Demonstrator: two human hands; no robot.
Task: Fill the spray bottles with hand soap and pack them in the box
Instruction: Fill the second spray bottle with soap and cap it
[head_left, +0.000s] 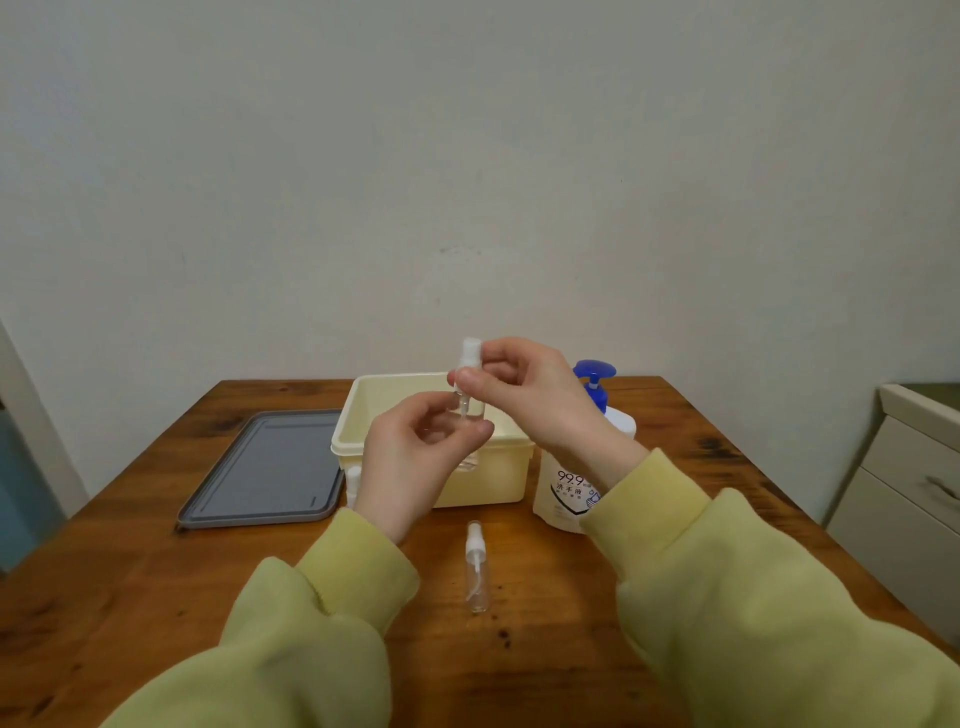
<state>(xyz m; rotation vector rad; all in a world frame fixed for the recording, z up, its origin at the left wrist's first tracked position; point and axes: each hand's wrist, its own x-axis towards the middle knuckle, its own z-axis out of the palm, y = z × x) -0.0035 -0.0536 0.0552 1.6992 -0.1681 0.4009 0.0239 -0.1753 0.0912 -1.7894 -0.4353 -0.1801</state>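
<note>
Head view, one frame. Left hand (415, 457) raised over the bench (156, 571); its fingers (423, 408) and thumb curl round the clear body of a small spray bottle (467, 413), held upright in front of the box (498, 483); right hand (535, 400) above and to the right, thumb and forefinger pinching the bottle's white spray head (471, 351); whether the head is seated or loose cannot be told. Second spray bottle (478, 569) lies on its side on the bench, near the front edge of the box, spray head pointing away from the person, clear body looks unfilled. Box is cream-yellow, open, standing mid-bench; grey lid (270, 467) lies flat just left of it, touching or nearly so. Hand soap bottle (561, 488) with blue pump (595, 374) stands upright just right of the box, partly behind the right wrist. Both sleeves yellow-green. Pale cabinet (909, 493) at the far right, off the bench.
</note>
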